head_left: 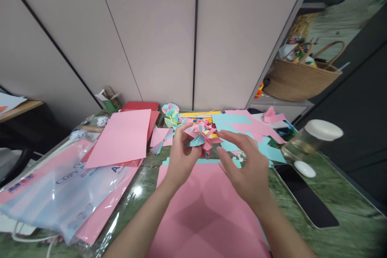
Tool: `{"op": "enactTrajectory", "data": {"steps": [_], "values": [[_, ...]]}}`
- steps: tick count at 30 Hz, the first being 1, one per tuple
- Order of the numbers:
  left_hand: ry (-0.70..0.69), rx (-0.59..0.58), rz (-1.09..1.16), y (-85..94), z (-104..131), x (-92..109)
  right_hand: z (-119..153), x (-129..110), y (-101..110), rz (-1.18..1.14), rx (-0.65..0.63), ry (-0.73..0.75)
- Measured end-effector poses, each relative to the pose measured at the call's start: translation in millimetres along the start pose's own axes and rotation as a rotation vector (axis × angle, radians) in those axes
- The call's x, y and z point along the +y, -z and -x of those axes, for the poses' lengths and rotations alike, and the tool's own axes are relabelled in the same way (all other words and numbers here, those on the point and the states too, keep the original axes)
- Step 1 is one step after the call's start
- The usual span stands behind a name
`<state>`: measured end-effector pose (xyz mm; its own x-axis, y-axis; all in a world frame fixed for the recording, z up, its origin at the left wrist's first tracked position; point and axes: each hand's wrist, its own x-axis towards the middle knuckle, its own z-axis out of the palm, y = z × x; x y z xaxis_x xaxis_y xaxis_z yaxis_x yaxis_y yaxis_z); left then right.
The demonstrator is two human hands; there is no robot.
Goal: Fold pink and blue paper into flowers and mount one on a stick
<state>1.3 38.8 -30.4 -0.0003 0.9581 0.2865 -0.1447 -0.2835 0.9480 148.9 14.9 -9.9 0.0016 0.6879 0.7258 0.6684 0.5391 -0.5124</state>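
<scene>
1. The left hand (182,159) pinches the pink-and-blue folded paper flower (198,141) between thumb and fingers, seemingly so that the loose petals stay gathered at the middle.
2. The right hand (250,169) stands just beside it, thumb and forefinger spread wide with nothing between them, probably leaving room around the petals.
3. The flower is held above the far edge of a pink paper stack (202,217), which lies squarely between the forearms, likely to keep sheets within reach; blue sheets (236,163) show beneath.
4. Small colored pieces (205,121) sit just beyond the fingers; they may be pom-poms or beads, too small to tell.
5. Blue and pink offcuts (236,119) lie loosely to the right, apparently pushed aside from the stack.
6. The smartphone (306,195) and lidded bottle (305,141) stand at the right, clear of the forearm; the plastic copy-paper bag (63,185) lies far left, presumably for the same reason.
</scene>
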Motion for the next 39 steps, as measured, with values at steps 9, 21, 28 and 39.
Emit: {"op": "enactTrajectory", "data": {"steps": [9, 21, 28, 39], "values": [[0.159, -0.16, 0.239, 2.1, -4, -1, -4, 4, 2, -0.067, -0.043, -0.111], [0.054, -0.144, 0.212, 5.7, -2, -12, -1, -2, 3, -0.048, 0.078, 0.055], [-0.017, -0.096, 0.067, 3.5, 0, -6, 0, -4, 5, -0.123, 0.009, -0.01], [-0.258, -0.186, -0.139, 7.6, 3, 1, -1, 1, 4, -0.249, -0.003, 0.02]]}}
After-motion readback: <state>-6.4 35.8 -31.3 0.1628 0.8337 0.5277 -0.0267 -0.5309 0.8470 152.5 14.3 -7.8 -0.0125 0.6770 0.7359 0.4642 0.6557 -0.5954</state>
